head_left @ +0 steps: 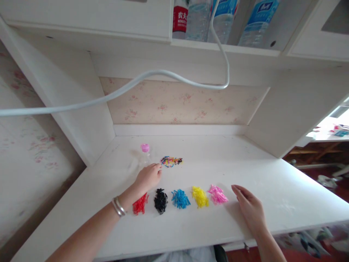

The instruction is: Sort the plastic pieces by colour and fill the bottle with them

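Clock set on the blue pile (180,199) of small bands, on the white counter (286,189). We log the mixed-colour pile (171,161) just past half past eleven, its strands loosely spread. At ten o'clock, the left hand (148,177) has its fingertips at that pile's near-left edge, fingers curled, the grip narrow; we cannot tell whether a band is in it. The right hand (249,207) lies toward three, near the pink pile (217,194) but apart from it, thumb and fingers close together; again we cannot tell if anything is held. Between blue and pink we note the yellow pile (200,197); toward nine, the black pile (160,201), then the red pile (140,205) beside the left wrist. A pink-capped clear bottle (145,154) stands toward eleven.
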`<state>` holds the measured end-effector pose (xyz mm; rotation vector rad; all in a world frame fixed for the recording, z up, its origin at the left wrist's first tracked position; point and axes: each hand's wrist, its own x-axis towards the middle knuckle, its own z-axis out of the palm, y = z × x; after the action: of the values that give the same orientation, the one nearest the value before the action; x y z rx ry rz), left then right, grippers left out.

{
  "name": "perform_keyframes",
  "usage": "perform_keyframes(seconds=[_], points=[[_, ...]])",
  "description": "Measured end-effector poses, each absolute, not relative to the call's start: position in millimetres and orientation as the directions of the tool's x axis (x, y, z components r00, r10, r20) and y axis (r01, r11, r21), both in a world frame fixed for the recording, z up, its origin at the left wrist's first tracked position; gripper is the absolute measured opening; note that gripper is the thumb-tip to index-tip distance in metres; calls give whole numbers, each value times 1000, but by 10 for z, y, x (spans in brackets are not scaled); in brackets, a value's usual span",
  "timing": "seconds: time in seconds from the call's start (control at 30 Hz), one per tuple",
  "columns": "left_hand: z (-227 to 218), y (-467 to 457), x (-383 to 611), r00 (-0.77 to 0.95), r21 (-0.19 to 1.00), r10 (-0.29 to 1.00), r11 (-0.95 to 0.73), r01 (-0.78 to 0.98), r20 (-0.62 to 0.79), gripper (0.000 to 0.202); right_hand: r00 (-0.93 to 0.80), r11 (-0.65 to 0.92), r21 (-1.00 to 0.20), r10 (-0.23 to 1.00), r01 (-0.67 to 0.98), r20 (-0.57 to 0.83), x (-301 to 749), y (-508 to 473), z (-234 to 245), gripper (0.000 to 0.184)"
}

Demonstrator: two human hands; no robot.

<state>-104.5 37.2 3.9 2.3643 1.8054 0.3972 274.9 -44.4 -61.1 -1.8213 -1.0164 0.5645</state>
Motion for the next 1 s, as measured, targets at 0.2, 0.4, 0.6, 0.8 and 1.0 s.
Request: perform_keyframes(seconds=[0.2, 0.4, 0.6, 0.8, 1.0], points=[[-174, 875, -888, 172, 172, 980, -188, 967, 103, 24, 532, -187, -908, 845, 375, 45, 2748, -437, -589, 48], [-260, 978, -880, 129, 136, 988, -140, 981, 85, 26, 530, -187, -911, 847, 367, 40, 2747, -450, -570, 46], [-222, 923, -902, 147, 139, 981, -164, 977, 129, 25, 528, -180, -922, 848, 344, 31, 2757, -455, -597, 47], [-81, 828, -907, 148, 149, 972, -176, 973, 180, 30, 536, -185, -915, 844, 359, 40, 2745, -447, -574, 45], [182, 649, -644, 265, 194, 938, -309, 931, 224, 35, 532, -169, -916, 845, 363, 55, 2702, -455, -539, 46]])
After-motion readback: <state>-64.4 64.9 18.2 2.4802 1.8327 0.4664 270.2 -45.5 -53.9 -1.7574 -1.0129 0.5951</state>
